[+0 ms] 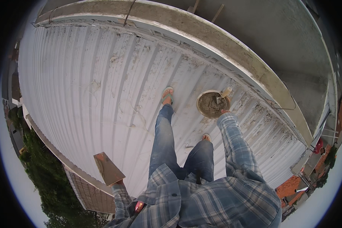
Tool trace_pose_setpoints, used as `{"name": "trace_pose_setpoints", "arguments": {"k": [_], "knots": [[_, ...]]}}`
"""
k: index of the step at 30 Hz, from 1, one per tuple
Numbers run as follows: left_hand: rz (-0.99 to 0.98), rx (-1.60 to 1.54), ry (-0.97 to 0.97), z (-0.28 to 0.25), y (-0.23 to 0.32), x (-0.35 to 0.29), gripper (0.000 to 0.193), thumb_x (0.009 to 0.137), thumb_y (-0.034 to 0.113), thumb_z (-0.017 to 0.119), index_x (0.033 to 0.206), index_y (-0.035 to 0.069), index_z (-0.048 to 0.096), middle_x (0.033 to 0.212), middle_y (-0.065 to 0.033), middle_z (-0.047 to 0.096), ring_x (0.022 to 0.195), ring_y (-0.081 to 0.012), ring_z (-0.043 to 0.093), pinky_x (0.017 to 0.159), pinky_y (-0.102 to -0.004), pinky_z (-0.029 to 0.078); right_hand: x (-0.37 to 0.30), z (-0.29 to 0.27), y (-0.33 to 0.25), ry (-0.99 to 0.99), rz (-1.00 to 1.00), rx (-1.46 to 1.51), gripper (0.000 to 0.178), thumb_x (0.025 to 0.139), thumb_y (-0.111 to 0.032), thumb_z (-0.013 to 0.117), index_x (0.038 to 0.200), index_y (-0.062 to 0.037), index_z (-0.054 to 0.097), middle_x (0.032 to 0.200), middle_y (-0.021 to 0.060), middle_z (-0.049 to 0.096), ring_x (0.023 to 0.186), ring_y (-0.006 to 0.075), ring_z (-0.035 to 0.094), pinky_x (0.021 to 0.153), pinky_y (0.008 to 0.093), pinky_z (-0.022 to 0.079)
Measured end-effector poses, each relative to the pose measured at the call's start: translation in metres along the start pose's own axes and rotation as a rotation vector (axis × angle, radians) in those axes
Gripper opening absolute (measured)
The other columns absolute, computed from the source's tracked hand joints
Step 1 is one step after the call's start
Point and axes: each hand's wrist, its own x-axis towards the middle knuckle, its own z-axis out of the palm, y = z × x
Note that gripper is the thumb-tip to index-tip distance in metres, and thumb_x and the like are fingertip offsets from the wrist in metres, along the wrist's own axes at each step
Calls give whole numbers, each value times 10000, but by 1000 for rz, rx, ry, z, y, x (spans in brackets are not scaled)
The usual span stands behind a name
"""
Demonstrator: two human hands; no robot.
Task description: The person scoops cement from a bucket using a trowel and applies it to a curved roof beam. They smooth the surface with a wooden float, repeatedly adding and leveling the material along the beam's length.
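From where I stand, the round, pale-rimmed bucket of wet grey mortar (208, 107) sits right of centre in the frame, on the white corrugated metal roof (114, 95), and everything hangs on how far it is from each hand. The right hand (225, 111) is far the nearer, right at the bucket's lower-right rim; its fingers look curled in, but I can't tell whether they hold the rim or something else. A pale, stubby cylindrical piece (227, 91) rests at the bucket's upper-right edge, with a small, light-coloured angular part (219, 100) beside it over the mortar. The left hand (120, 182) is well apart, at the lower left, holding a flat, brownish-grey rectangular plate (109, 169) that hides most of its fingers. The plate's long axis slants from upper left to lower right, so the bucket lies off to its upper right, with the blue-jeaned legs (164, 140) standing between.
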Motion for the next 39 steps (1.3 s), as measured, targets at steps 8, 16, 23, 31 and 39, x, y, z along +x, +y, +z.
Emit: {"name": "trace_pose_setpoints", "arguments": {"k": [8, 16, 23, 31, 39], "knots": [[463, 1984, 268, 27, -78, 176, 602, 990, 443, 454, 1504, 222, 232, 1478, -109, 411, 1341, -296, 395, 1155, -455, 223, -4, 82, -8, -177, -209, 14, 190, 842, -166, 700, 989, -63, 638, 929, 82, 648, 790, 231, 591, 743, 389, 474], [251, 2276, 337, -27, -120, 255, 565, 994, 419, 456, 1480, 195, 276, 1465, -99, 424, 1314, -281, 425, 1114, -440, 287, -75, 159, -18, 4, -99, 9, 128, 892, -175, 611, 932, -59, 572, 860, 78, 590, 823, 233, 589, 754, 361, 468], [62, 2371, 423, -84, -125, 281, 534, 997, 397, 457, 1459, 171, 314, 1454, -91, 434, 1291, -267, 452, 1078, -427, 344, 22, 165, 102, 22, -654, -718, 507, 822, -254, 674, 1259, -63, 503, 1291, 193, 510, 1216, 320, 486, 971, 405, 456], [-186, 2464, 471, -110, -161, 289, 502, 1001, 373, 459, 1436, 143, 358, 1441, -82, 446, 1264, -252, 482, 1037, -412, 408, -18, 147, -36, 497, -1027, -533, 420, 775, -46, 670, 1172, -88, 540, 1195, 143, 510, 1134, 347, 483, 960, 446, 447], [-455, 2447, 516, -212, -173, 295, 473, 1005, 349, 461, 1412, 116, 402, 1428, -73, 459, 1237, -236, 512, 996, -397, 473, 60, 160, -67, 111, -669, -1189, 425, 823, -370, 695, 1094, -55, 601, 1117, 154, 631, 1060, 324, 624, 908, 419, 515]]}}
